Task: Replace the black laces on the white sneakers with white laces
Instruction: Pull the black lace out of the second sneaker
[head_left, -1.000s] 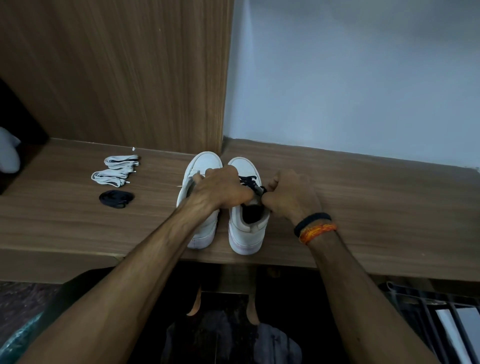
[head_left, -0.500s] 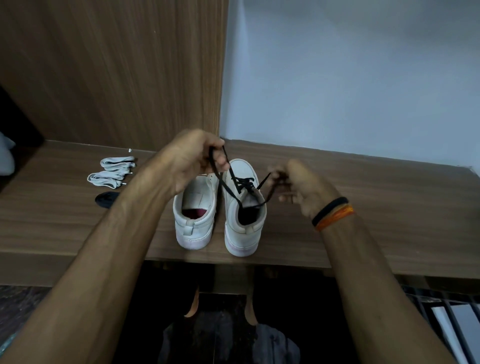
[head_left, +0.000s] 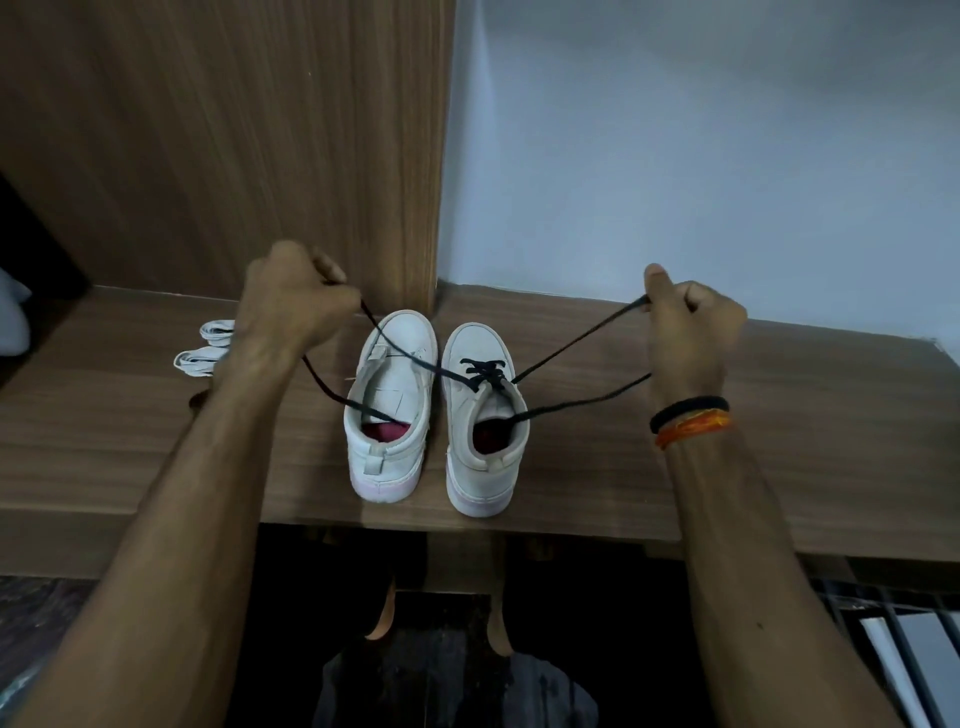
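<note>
White laces (head_left: 205, 347), two bundles on wooden shelf (head_left: 779, 415) at far left, partly behind my forearm. My left hand (head_left: 296, 296) raised above shelf, fingers curled round one end of black lace (head_left: 485, 373). Left sneaker (head_left: 390, 402) unlaced, heel toward me. Right sneaker (head_left: 485, 415) just beside it, black lace threaded in lower eyelets only. My right hand (head_left: 688, 325) raised, pinching other end, both strands drawn outward. Bands (head_left: 691, 418) on my right wrist.

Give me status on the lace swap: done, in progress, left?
Done: left sneaker shows no lace. In hand: left hand and right hand each grip an end of the black lace, partly threaded in the right sneaker. Left: finish unlacing, then thread white laces into both.
</note>
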